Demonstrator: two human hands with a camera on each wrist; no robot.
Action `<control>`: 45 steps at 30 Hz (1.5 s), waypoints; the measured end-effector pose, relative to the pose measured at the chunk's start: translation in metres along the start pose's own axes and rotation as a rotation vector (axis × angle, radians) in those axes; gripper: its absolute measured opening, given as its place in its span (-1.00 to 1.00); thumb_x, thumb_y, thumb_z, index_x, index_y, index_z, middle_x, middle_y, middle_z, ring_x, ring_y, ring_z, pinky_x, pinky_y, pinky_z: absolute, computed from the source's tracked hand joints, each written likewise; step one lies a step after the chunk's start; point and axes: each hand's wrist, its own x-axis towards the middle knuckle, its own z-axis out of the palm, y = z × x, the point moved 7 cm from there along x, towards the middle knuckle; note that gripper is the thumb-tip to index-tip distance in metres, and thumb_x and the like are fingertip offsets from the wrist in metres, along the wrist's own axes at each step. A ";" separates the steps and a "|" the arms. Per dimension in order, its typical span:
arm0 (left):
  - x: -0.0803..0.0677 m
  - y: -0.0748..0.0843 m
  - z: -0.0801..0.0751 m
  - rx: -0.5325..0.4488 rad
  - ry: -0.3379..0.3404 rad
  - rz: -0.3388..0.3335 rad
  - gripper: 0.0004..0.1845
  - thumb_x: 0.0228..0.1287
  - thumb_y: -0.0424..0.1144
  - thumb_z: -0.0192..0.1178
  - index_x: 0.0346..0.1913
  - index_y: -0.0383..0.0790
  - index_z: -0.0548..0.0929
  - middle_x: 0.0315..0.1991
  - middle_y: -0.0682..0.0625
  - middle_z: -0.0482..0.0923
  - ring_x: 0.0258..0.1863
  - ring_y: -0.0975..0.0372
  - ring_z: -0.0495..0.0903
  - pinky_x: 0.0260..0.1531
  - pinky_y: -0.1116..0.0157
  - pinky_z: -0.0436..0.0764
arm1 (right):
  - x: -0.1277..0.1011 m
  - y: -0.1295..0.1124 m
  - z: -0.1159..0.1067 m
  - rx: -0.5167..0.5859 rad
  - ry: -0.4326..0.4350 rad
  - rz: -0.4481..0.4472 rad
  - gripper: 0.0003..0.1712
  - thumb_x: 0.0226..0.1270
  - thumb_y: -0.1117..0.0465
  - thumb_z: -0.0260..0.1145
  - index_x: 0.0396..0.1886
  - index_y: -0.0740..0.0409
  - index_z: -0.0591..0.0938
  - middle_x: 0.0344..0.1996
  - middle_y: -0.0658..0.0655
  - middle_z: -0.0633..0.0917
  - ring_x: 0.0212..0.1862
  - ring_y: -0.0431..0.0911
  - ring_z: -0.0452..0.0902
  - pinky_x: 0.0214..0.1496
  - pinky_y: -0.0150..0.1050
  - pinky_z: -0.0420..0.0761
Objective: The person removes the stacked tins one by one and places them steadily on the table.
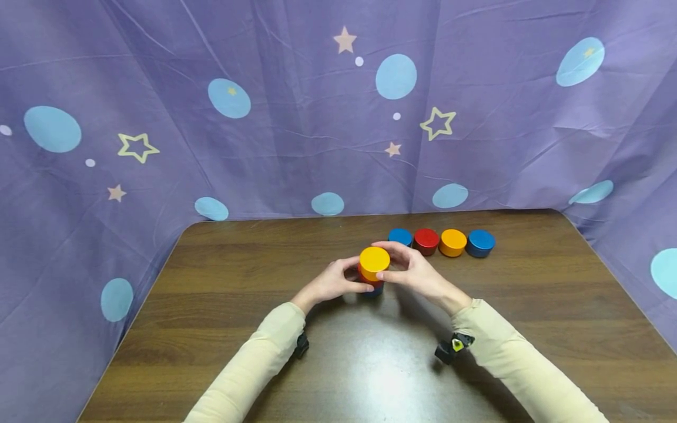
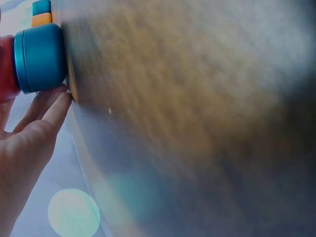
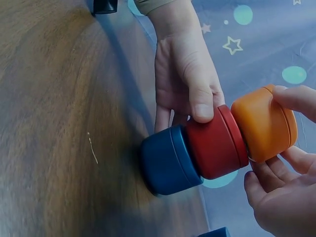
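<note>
**Orange block tilts atop a three-high stack, held between both hands**

Near the middle of the brown surface (image 1: 264, 352) stands a stack of three round blocks: a blue block (image 3: 165, 160) at the bottom, a red block (image 3: 215, 143) on it, and an orange block (image 3: 264, 123) on top. The stack's long axis runs straight up from the surface. In the right wrist view the orange block sits slightly canted on the red one, not yet flush.

The right hand (image 1: 415, 273) comes in from about 4 o'clock of the stack, and its fingers (image 3: 296, 98) curl round the orange block, pinching it from both sides. The left hand (image 1: 330, 283) comes in from about 8 o'clock; its thumb presses the red block's side, its fingers wrap behind, and its fingertips lie beside the blue block's base at the surface. Both hands touch the stack, the right one higher.

At about 1 o'clock from the stack, near the far edge, lies a row of four more blocks (image 1: 441, 241): blue, red, orange, blue, close side by side. A purple cloth (image 1: 317, 117) with stars and dots hangs behind.
</note>
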 end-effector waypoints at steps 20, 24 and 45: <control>-0.001 0.002 -0.001 0.024 -0.006 -0.031 -0.38 0.13 -0.20 0.43 0.28 -0.15 0.50 0.11 0.03 0.57 0.05 0.22 0.51 0.14 0.20 0.45 | -0.020 -0.009 -0.030 -0.119 -0.007 0.012 -0.30 0.22 0.32 0.40 0.33 0.30 0.36 0.23 0.20 0.48 0.26 0.05 0.38 0.22 -0.15 0.45; 0.000 0.002 -0.001 0.024 -0.011 -0.034 -0.38 0.13 -0.22 0.43 0.27 -0.15 0.50 0.09 0.06 0.58 0.05 0.27 0.51 0.12 0.27 0.46 | -0.026 -0.009 -0.036 -0.149 -0.003 0.016 -0.31 0.22 0.32 0.40 0.33 0.29 0.36 0.21 0.19 0.49 0.26 0.04 0.38 0.24 -0.16 0.43; -0.001 0.006 -0.003 0.039 0.002 0.000 -0.35 0.09 -0.26 0.45 0.28 -0.25 0.49 0.09 -0.05 0.59 0.10 0.21 0.52 0.16 0.21 0.44 | -0.044 0.002 -0.083 -0.288 0.055 0.064 -0.35 0.25 0.31 0.38 0.31 0.30 0.38 0.22 0.24 0.47 0.28 0.13 0.34 0.16 -0.46 0.41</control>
